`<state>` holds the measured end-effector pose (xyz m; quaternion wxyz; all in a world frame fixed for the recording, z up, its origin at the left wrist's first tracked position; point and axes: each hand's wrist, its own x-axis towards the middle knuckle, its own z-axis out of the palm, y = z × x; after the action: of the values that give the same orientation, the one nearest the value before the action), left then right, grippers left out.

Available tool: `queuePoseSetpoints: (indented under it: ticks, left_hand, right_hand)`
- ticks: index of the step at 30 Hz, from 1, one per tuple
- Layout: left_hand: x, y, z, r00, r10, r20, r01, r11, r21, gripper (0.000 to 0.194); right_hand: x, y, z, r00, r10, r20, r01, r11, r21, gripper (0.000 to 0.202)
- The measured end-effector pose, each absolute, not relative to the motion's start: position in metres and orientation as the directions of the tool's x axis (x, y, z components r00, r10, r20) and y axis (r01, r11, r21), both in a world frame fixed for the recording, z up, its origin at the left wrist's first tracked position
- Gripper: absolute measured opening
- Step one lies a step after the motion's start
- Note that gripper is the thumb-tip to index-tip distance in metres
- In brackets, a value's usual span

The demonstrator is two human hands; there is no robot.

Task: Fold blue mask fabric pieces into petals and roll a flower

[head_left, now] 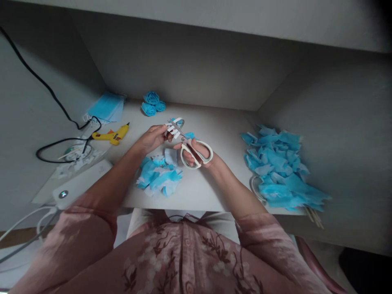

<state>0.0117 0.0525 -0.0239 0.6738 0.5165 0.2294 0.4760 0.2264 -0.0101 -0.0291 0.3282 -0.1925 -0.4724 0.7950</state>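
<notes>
My right hand [196,149] has its fingers through the white handles of a pair of scissors [199,159]. The blades point up and to the left. They meet a white and blue strip [174,130] with slits along it, which my left hand [154,137] pinches at its left end. The far part of the strip curls round in a loop. Below my hands lies a pile of light blue and white fabric pieces [161,175]. Three blue crinkled rosettes [151,102] sit beyond my left hand, towards the back panel.
At the left are flat blue face masks [107,107], a yellow glue gun [114,134], a black cable [45,85], white scraps and a white box [84,183]. A large heap of blue pieces [275,163] fills the right side, with thin sticks [314,216] over the edge.
</notes>
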Motion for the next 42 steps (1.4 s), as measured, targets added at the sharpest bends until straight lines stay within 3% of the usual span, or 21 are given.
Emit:
queuePoseSetpoints:
  ticks: [6,13,16,20,28,33,42]
  left_hand:
    - [0.009,0.05,-0.012,0.573,0.793,0.206,-0.411,0.06,0.909,0.033]
    - [0.007,0.051,-0.004,0.547,0.837,-0.018,-0.367,0.259,0.893,0.07]
    - [0.002,0.051,-0.004,0.548,0.835,-0.056,-0.309,0.265,0.914,0.057]
    - [-0.005,0.051,-0.004,0.551,0.835,0.019,-0.285,0.167,0.944,0.029]
    - [-0.011,0.054,0.001,0.542,0.84,-0.031,-0.195,0.162,0.967,0.028]
    - [-0.014,0.056,0.001,0.549,0.836,0.019,-0.181,0.097,0.979,0.028]
    - [-0.014,0.058,-0.001,0.505,0.861,0.054,-0.135,0.016,0.991,0.012]
  right_hand:
    - [0.23,-0.007,-0.027,-0.715,0.699,-0.026,-0.339,-0.379,-0.861,0.058]
    - [0.232,-0.008,-0.031,-0.767,0.637,0.077,-0.322,-0.279,-0.905,0.061]
    - [0.231,-0.015,-0.028,-0.743,0.668,0.026,-0.226,-0.215,-0.95,0.061]
    - [0.228,-0.022,-0.024,-0.713,0.7,-0.047,-0.119,-0.187,-0.975,0.064]
    - [0.221,-0.027,-0.021,-0.683,0.728,-0.064,-0.105,-0.185,-0.977,0.06]
    - [0.22,-0.029,-0.02,-0.666,0.742,-0.081,-0.081,-0.18,-0.98,0.06]
    - [0.214,-0.027,-0.023,-0.579,0.805,-0.126,-0.031,-0.177,-0.984,0.059]
